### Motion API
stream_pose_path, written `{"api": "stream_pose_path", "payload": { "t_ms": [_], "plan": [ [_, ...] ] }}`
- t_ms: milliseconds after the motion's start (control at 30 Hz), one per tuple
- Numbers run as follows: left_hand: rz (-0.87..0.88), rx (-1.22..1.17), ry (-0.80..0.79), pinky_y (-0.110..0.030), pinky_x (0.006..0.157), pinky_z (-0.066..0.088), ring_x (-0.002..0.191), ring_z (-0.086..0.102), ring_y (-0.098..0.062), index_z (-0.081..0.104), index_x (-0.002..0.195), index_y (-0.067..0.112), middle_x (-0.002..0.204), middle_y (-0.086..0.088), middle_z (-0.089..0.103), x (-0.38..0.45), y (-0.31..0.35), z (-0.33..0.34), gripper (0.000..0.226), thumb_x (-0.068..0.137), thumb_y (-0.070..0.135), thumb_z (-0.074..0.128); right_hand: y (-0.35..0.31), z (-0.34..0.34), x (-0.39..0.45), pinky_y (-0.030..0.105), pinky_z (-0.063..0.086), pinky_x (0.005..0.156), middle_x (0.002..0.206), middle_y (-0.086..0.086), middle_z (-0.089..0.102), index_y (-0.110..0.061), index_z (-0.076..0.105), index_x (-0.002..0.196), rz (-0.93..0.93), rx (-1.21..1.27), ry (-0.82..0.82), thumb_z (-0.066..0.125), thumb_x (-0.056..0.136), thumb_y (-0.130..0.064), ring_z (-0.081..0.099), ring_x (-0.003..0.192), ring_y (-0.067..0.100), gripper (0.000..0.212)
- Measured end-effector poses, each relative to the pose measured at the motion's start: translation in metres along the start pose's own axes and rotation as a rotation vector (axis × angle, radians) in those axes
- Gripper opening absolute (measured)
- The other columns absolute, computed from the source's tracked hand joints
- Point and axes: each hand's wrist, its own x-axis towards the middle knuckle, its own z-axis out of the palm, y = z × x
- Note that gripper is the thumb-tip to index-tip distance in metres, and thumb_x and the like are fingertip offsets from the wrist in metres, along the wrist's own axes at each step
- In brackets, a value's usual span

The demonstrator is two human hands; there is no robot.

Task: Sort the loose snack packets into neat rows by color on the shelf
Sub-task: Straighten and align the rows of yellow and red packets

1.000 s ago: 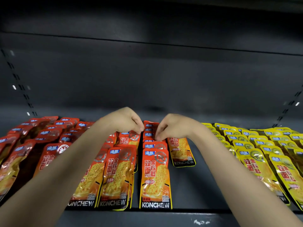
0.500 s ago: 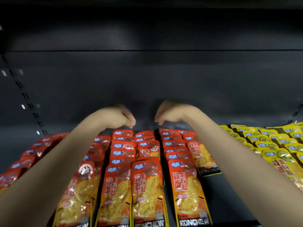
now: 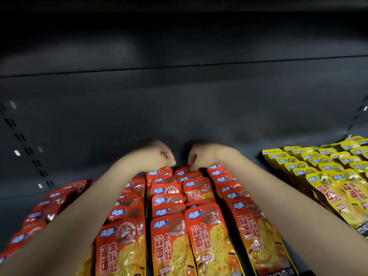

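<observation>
Both hands (image 3: pixel 157 154) (image 3: pixel 201 155) now lower, fingertips touching rearmost red packets (image 3: pixel 185 171).

Rows of packets (image 3: pixel 171 232) lying overlapped on shelf (image 3: pixel 119 156), front to back; second block of packets (image 3: pixel 326 172) to the right, apart; both hands (image 3: pixel 157 154) at the back ends

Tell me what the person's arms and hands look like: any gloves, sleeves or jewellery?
Both forearms are bare as far as the picture shows, with no sleeves in view. The left hand and the right hand wear no gloves. No watch, bracelet or ring shows on either, though the picture is somewhat blurred.
</observation>
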Motion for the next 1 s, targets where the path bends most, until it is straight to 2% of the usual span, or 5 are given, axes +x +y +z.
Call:
{"api": "stream_pose_path", "payload": {
  "t_ms": [167, 267, 533, 767, 1000],
  "plan": [
    [-0.007, 0.106, -0.017, -0.024, 0.059, 0.041, 0.057, 0.049, -0.015, 0.064, 0.074, 0.017, 0.067, -0.002, 0.055, 0.019, 0.001, 0.020, 0.018, 0.087, 0.008, 0.055, 0.005, 0.007, -0.001, 0.024, 0.045, 0.077, 0.114, -0.001, 0.067, -0.015, 0.067, 0.114, -0.033, 0.011, 0.030, 0.061, 0.088, -0.021, 0.060, 0.099, 0.017, 0.028],
    [0.008, 0.157, -0.032, -0.028, 0.065, 0.050, 0.056, 0.055, -0.011, 0.070, 0.085, 0.013, 0.082, -0.007, 0.068, 0.025, -0.002, 0.034, 0.020, 0.092, 0.010, 0.051, 0.009, 0.012, 0.003, 0.028, 0.051, 0.076, 0.102, -0.001, 0.070, -0.016, 0.071, 0.101, -0.027, 0.024, 0.075, 0.065, 0.084, -0.026, 0.063, 0.091, 0.018, 0.021],
    [0.001, 0.074, -0.074, -0.010, 0.052, 0.040, 0.060, 0.053, 0.002, 0.066, 0.114, 0.015, 0.110, -0.001, 0.068, 0.024, -0.004, 0.034, 0.023, 0.094, 0.018, 0.057, 0.016, 0.010, 0.014, 0.031, 0.055, 0.083, 0.098, -0.002, 0.071, -0.016, 0.073, 0.094, -0.002, 0.060, 0.103, 0.072, 0.079, -0.026, 0.065, 0.091, 0.017, 0.019],
    [0.029, 0.101, -0.144, -0.016, 0.062, 0.045, 0.074, 0.061, -0.003, 0.073, 0.088, 0.018, 0.081, 0.011, 0.067, 0.019, 0.003, 0.025, 0.008, 0.087, 0.023, 0.066, 0.018, 0.012, 0.022, 0.031, 0.056, 0.076, 0.095, 0.001, 0.069, -0.014, 0.071, 0.098, 0.036, 0.030, 0.148, 0.069, 0.078, -0.023, 0.065, 0.086, 0.019, 0.022],
    [-0.063, 0.032, -0.234, -0.023, 0.069, 0.053, 0.078, 0.065, -0.007, 0.066, 0.085, 0.022, 0.087, 0.008, 0.069, 0.016, 0.010, 0.024, 0.012, 0.082, 0.031, 0.072, 0.019, 0.006, 0.018, 0.028, 0.054, 0.076, 0.094, -0.002, 0.070, -0.016, 0.073, 0.097, -0.044, 0.034, 0.100, 0.067, 0.080, -0.018, 0.064, 0.087, 0.017, 0.017]
  ]
}}
